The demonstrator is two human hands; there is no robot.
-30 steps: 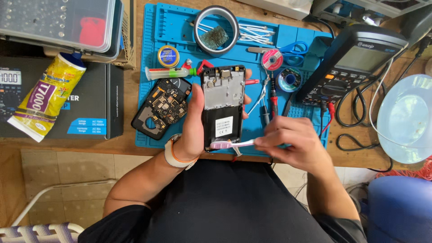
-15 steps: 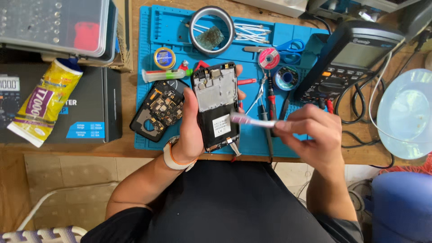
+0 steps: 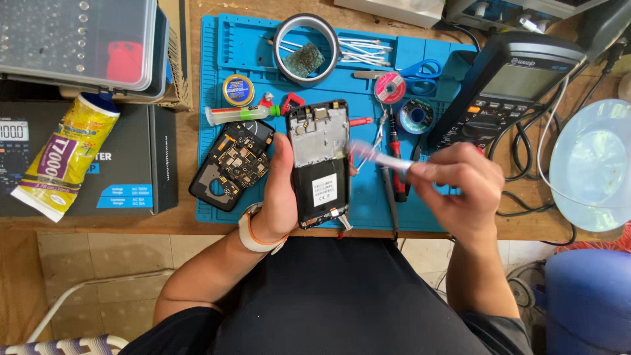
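My left hand [image 3: 279, 190] holds an opened phone frame [image 3: 320, 161] upright over a blue work mat [image 3: 217, 79]; its silver metal upper half and black battery with a white label face me. My right hand [image 3: 457, 181] grips a white toothbrush [image 3: 378, 158], blurred, whose head points left at the frame's right edge near the metal part. A separate phone back with a bare circuit board [image 3: 233, 164] lies on the mat just left of my left hand.
A tape ring [image 3: 305, 46], cotton swabs [image 3: 365, 49], a syringe [image 3: 240, 113], a round tin [image 3: 236, 90], solder wick spools [image 3: 391, 87] and blue scissors [image 3: 420, 68] lie on the mat. A multimeter [image 3: 506, 85] with leads stands right, a yellow glue tube [image 3: 62, 154] left on a black box.
My right hand has lifted the toothbrush from the phone's bottom edge to its upper right side. The left hand has raised and tilted the frame slightly.
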